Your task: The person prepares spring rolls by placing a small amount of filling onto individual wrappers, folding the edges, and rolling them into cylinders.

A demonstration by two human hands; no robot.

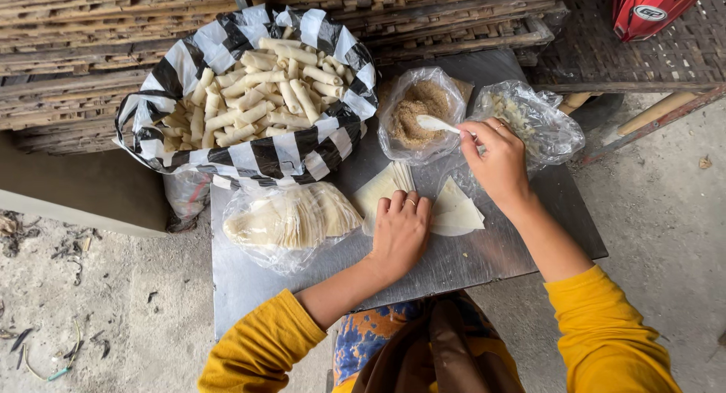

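While flat under the left hand (399, 230), thin pale triangular wrappers (455, 209).

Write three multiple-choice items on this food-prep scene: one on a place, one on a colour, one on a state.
1. Where does the left hand rest?
A. in the striped bag
B. on the wrappers on the metal table
C. on the red helmet

2. What colour are the sleeves?
A. yellow
B. green
C. white

3. What is the state of the spoon?
A. lying on the table
B. stuck in the rolls
C. held in the right hand over the brown filling

Answers:
1 B: the palm lies flat on a wrapper on the table, beside the wrapper stack.
2 A: both sleeves are yellow.
3 C: the right hand pinches the white spoon, its bowl over the filling in the clear bag; the rolls lie apart in the striped bag.
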